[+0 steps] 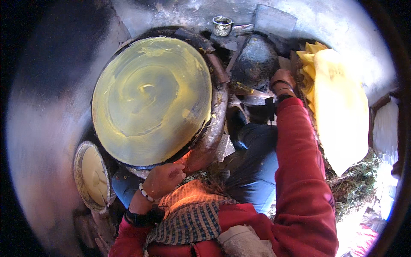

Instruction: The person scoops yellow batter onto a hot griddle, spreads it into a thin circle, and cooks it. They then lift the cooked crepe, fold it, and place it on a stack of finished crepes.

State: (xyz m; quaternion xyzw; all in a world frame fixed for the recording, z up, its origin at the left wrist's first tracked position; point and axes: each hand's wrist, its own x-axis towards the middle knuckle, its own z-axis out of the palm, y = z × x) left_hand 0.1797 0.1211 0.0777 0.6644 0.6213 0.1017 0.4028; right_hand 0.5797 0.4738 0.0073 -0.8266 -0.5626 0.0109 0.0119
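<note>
A wide round griddle (151,102) carries a thin, swirled layer of yellow batter (141,67). My left hand (165,178), wearing a beaded bracelet, is just below its near rim with curled fingers. The underside of that hand is hidden, so I cannot see whether anything is in it. Off to the right, my right hand (283,80) is closed near a dark rounded vessel (256,62). A batter-smeared flat scraper (252,90) lies close to those fingers; whether they grip it is unclear.
Orange firelight (184,159) glows under the griddle. On the left stands a basin of pale batter (94,173). Stacked yellow flatbreads (342,106) lie at the right, above dry plant stalks (356,180). A small metal cup (222,25) rests on the back ledge.
</note>
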